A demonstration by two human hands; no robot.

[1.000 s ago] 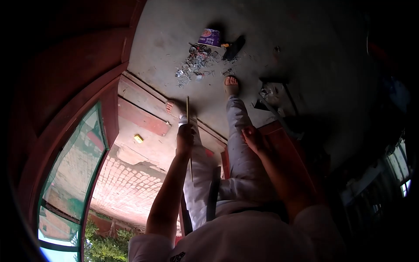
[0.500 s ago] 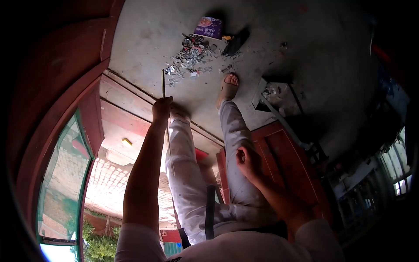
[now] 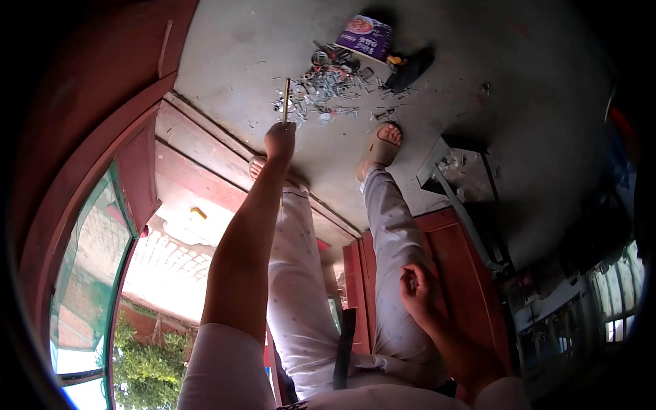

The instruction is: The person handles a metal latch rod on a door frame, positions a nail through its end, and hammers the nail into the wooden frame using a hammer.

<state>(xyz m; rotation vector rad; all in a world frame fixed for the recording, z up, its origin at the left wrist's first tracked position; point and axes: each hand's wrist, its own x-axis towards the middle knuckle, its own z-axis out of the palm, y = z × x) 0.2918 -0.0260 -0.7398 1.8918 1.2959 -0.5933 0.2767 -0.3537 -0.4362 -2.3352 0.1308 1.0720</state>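
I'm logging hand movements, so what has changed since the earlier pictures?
The left hand has reached forward, bringing the thin rod toward the scattered metal bits. The right hand has drawn back. Unchanged: the left hand's grip, the bits and the purple tub.

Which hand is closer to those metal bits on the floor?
Left. The left hand, gripping a thin rod, is held out toward the metal bits; the right hand is farther back, near the right leg.
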